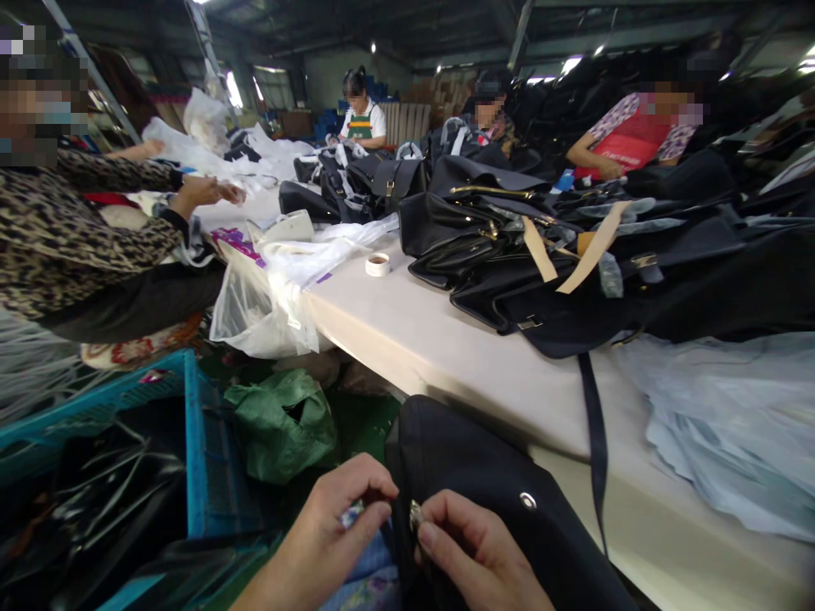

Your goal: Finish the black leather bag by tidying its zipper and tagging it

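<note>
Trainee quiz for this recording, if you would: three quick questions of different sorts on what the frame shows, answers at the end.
1. Which of the camera wearer's hands has its fingertips on the shiny metal fitting at the nearest black bag? A) left B) right C) neither
2. True or false: the green sack lies on top of the table.
3. Where is the small round white item?

Key:
1. B, the right hand.
2. False; the green sack is below the tabletop, beside the blue crate.
3. On the table, left of the piled bags in the picture.
</note>
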`<state>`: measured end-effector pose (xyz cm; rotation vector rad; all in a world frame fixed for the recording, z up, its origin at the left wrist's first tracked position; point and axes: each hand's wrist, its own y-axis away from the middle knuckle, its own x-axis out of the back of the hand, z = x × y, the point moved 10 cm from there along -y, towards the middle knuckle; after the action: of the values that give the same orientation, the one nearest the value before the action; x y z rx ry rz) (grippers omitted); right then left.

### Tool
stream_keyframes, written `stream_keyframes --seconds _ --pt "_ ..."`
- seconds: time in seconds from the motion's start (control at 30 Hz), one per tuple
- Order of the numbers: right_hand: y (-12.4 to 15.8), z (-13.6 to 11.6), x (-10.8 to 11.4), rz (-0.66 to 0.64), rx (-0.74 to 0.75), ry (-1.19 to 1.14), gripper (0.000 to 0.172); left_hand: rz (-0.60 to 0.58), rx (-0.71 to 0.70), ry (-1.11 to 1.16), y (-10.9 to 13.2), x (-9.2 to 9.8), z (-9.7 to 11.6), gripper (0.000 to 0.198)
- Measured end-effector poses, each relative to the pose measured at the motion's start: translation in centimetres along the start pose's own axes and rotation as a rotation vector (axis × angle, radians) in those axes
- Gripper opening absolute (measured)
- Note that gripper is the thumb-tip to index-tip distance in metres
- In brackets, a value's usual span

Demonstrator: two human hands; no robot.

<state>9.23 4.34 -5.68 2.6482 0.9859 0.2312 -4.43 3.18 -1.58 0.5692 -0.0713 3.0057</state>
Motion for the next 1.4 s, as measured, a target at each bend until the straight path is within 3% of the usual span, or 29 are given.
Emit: stream_keyframes --seconds 0.2,0.43,0.57,0.9,1.1,1.3,1.4 --pt "0.0 0.3 0.0 0.018 0.005 -0.024 0.03 0.061 0.045 0.032 -0.6 -0.9 1.1 0.015" --pt "0.2 -0.2 -0.1 0.063 0.049 0.118 0.024 0.119 0.247 0.054 -0.4 -0.9 -0.4 0.014" --pt "0.3 -0.3 0.0 0.06 0.058 0.149 0.024 0.115 0.272 0.084 -0.3 -1.0 -1.0 0.018" --pt "0.4 -0.5 0.2 0.094 0.062 0.122 0.026 -0.045 -0.015 -0.05 -0.6 -2.5 1.7 0.027" --pt "0.4 -0.5 0.1 0.127 0.055 0.12 0.031 0.065 -0.379 -0.219 1.0 -2.5 3.6 0.018" --pt "0.1 -1.1 -0.2 0.21 0.213 0.454 0.032 0.204 -0.433 -0.524 2.1 -2.8 5.4 0.021" --pt "-0.2 -1.8 -0.7 0.211 0.279 0.538 0.032 0.198 -0.456 -0.473 1.8 -2.2 6.6 0.024"
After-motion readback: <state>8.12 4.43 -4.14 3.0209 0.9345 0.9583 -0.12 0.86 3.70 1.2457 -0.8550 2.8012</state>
